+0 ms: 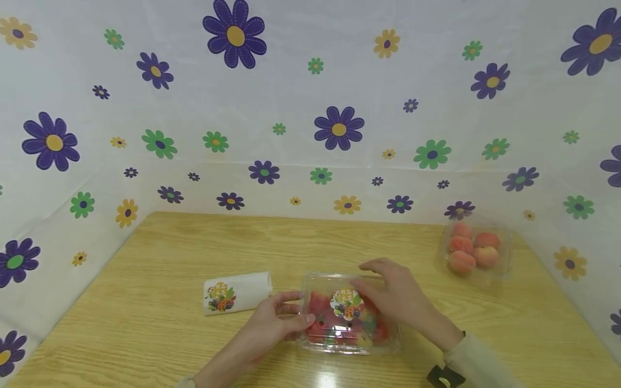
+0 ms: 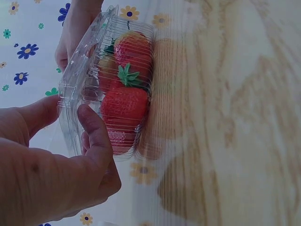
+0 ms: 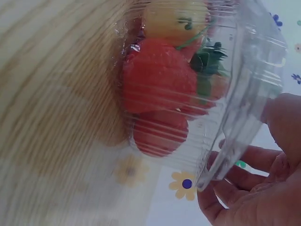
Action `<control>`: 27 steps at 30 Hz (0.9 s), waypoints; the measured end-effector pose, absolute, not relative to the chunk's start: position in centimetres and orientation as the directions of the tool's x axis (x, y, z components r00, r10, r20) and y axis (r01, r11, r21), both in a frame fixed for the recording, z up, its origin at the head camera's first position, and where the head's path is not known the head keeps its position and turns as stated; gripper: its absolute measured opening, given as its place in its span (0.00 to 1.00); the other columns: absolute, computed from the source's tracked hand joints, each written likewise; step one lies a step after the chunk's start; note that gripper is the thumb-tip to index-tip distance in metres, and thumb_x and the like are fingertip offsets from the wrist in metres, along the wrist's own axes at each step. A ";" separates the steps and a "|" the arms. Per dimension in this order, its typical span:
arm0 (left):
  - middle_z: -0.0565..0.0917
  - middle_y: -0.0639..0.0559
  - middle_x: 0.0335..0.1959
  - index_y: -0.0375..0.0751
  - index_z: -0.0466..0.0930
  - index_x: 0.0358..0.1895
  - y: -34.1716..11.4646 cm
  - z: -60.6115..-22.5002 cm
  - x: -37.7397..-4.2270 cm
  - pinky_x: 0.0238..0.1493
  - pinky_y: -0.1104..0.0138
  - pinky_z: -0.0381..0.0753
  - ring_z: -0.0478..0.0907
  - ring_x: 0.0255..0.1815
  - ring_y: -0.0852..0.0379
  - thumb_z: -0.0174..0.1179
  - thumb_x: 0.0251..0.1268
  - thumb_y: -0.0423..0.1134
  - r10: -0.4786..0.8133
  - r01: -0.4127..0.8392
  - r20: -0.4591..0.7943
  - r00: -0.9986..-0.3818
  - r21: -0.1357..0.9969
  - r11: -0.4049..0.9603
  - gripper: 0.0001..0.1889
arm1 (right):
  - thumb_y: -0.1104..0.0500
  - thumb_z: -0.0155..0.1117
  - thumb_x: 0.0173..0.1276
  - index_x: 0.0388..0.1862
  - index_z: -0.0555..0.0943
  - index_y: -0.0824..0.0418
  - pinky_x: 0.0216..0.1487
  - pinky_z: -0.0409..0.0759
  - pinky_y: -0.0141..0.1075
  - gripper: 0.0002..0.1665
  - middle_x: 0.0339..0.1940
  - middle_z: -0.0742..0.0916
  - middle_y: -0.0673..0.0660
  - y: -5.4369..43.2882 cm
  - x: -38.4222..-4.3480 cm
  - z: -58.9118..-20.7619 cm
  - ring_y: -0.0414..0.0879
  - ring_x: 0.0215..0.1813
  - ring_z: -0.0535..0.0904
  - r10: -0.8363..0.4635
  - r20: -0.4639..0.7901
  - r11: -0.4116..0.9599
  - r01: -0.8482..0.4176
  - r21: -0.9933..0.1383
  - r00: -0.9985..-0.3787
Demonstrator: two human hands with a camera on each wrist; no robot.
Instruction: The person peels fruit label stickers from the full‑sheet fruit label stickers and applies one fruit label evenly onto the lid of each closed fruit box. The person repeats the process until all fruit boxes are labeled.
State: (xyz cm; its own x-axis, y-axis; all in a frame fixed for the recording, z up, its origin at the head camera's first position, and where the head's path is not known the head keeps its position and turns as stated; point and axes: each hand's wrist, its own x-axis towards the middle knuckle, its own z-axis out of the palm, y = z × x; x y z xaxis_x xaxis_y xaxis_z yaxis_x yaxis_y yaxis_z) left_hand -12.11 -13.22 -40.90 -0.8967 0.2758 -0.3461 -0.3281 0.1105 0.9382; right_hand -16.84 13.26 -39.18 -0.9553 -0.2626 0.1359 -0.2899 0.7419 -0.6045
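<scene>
A clear plastic clamshell box (image 1: 339, 349) of strawberries (image 2: 124, 103) stands on the wooden table with its lid down. A round fruit label (image 1: 347, 304) is on the lid. My left hand (image 1: 271, 326) grips the box's left end, its thumb on the lid's edge and its fingers at the side and rim. Over the back right corner, my right hand (image 1: 398, 293) holds the lid's rim, with the thumb on top and the fingers around the far edge. In the right wrist view, red and yellowish fruit with green leaves shows through the ribbed wall.
Left of the box lies a white folded or rolled piece (image 1: 249, 291) with a similar fruit label. A second clear box (image 1: 504, 258) holds several peaches (image 1: 462, 261) at the back right. A flower-patterned cloth (image 1: 286, 108) surrounds the table (image 1: 160, 253) behind and at both sides.
</scene>
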 end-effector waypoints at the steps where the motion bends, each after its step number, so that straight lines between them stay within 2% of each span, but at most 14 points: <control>1: 0.73 0.32 0.63 0.30 0.60 0.75 -13.2 -40.9 -12.1 0.54 0.59 0.87 0.84 0.51 0.52 0.70 0.65 0.39 0.276 -0.327 -0.345 -0.897 0.939 0.109 0.40 | 0.42 0.66 0.73 0.61 0.83 0.61 0.67 0.77 0.59 0.28 0.64 0.85 0.61 13.6 -16.7 -39.1 0.61 0.67 0.80 -0.250 0.131 0.743 -0.277 -0.610 -0.959; 4: 0.73 0.31 0.64 0.31 0.60 0.75 -13.2 -40.8 -12.1 0.54 0.59 0.87 0.84 0.50 0.52 0.70 0.65 0.38 0.273 -0.325 -0.342 -0.899 0.940 0.106 0.39 | 0.39 0.66 0.71 0.66 0.79 0.61 0.66 0.78 0.58 0.35 0.65 0.84 0.61 14.6 -16.2 -38.9 0.61 0.67 0.79 -0.213 0.090 0.746 -0.221 -0.628 -0.973; 6: 0.72 0.31 0.64 0.31 0.61 0.75 -13.1 -40.8 -12.1 0.54 0.59 0.87 0.84 0.51 0.52 0.70 0.65 0.38 0.268 -0.325 -0.342 -0.901 0.940 0.107 0.39 | 0.36 0.67 0.70 0.70 0.76 0.63 0.61 0.82 0.56 0.41 0.64 0.84 0.62 15.1 -15.8 -38.7 0.59 0.64 0.81 -0.199 0.019 0.752 -0.165 -0.638 -0.980; 9: 0.72 0.32 0.64 0.31 0.61 0.75 -13.1 -40.8 -12.0 0.54 0.60 0.87 0.83 0.51 0.51 0.71 0.65 0.39 0.264 -0.327 -0.344 -0.901 0.939 0.108 0.39 | 0.34 0.67 0.68 0.73 0.71 0.65 0.49 0.86 0.47 0.47 0.57 0.87 0.60 15.8 -15.4 -38.9 0.52 0.55 0.84 -0.178 -0.112 0.749 -0.061 -0.659 -0.978; 13: 0.72 0.33 0.63 0.32 0.61 0.75 -13.2 -40.9 -12.0 0.54 0.59 0.87 0.83 0.52 0.51 0.70 0.65 0.40 0.270 -0.329 -0.346 -0.899 0.938 0.107 0.39 | 0.34 0.67 0.68 0.74 0.69 0.68 0.36 0.81 0.38 0.49 0.45 0.87 0.56 16.4 -15.0 -39.6 0.45 0.42 0.82 -0.154 -0.257 0.681 0.087 -0.727 -0.954; 18: 0.72 0.34 0.63 0.33 0.62 0.75 -13.1 -41.0 -11.9 0.55 0.59 0.86 0.81 0.53 0.51 0.70 0.65 0.41 0.260 -0.323 -0.344 -0.902 0.939 0.121 0.39 | 0.38 0.66 0.71 0.71 0.68 0.72 0.35 0.78 0.36 0.46 0.38 0.84 0.57 17.0 -15.1 -40.3 0.45 0.34 0.78 -0.225 -0.341 0.489 0.197 -0.850 -0.913; 23: 0.73 0.35 0.62 0.34 0.64 0.74 -13.1 -41.2 -12.0 0.52 0.59 0.87 0.81 0.53 0.51 0.71 0.65 0.43 0.244 -0.320 -0.345 -0.906 0.937 0.139 0.38 | 0.44 0.61 0.77 0.73 0.59 0.72 0.38 0.80 0.36 0.42 0.37 0.82 0.55 17.5 -15.3 -40.7 0.44 0.35 0.76 -0.343 -0.367 0.293 0.273 -0.916 -0.865; 27: 0.74 0.34 0.63 0.33 0.63 0.74 -13.4 -41.1 -12.0 0.51 0.58 0.87 0.82 0.52 0.51 0.68 0.68 0.47 0.268 -0.298 -0.336 -0.903 0.939 0.173 0.38 | 0.46 0.58 0.79 0.76 0.56 0.68 0.37 0.76 0.34 0.41 0.37 0.80 0.51 17.6 -15.4 -41.0 0.42 0.34 0.74 -0.377 -0.367 0.201 0.311 -0.929 -0.850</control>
State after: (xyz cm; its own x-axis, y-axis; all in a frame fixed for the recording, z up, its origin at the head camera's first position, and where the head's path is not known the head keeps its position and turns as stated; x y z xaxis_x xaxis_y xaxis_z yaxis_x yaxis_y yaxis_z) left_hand -11.97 -13.45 -41.13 -0.9029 0.2680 -0.3361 -0.2979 0.1735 0.9387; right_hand -15.43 17.64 -41.01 -0.8503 -0.3773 -0.3668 0.3113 0.2013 -0.9287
